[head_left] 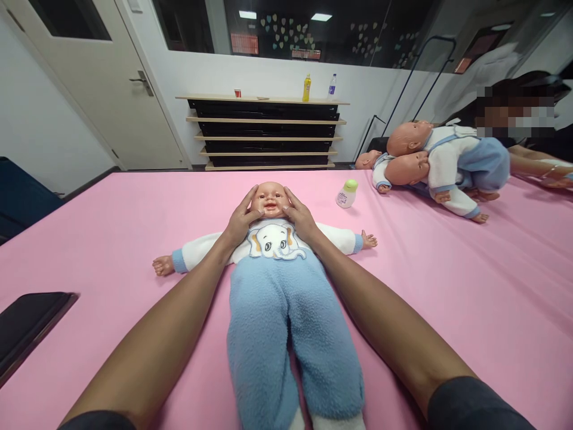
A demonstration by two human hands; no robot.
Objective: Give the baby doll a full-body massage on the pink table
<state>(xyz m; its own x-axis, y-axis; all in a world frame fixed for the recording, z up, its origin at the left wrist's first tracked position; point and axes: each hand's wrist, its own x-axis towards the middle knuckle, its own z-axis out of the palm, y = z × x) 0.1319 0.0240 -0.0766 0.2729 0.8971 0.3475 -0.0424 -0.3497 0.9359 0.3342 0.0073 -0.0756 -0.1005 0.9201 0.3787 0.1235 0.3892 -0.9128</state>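
Note:
A baby doll (286, 298) lies on its back with its head away from me and its arms spread wide. It wears a white top with an elephant face and fluffy blue trousers. My left hand (242, 220) rests against one side of the doll's head (270, 197), fingers stretched along it and thumb on the cheek. On the opposite side, my right hand (301, 218) lies the same way, its thumb near the mouth. Both hands are open, touching the head without closing round it. A small white bottle with a green cap (347, 194) stands right of the head.
Several more dolls (447, 158) lie piled at the right of the pink-covered table (134, 209). Beside them is another person's arm (544, 167). A dark flat device (33, 325) lies at the left edge. Behind the table, a stacked shelf unit (268, 121) carries two bottles.

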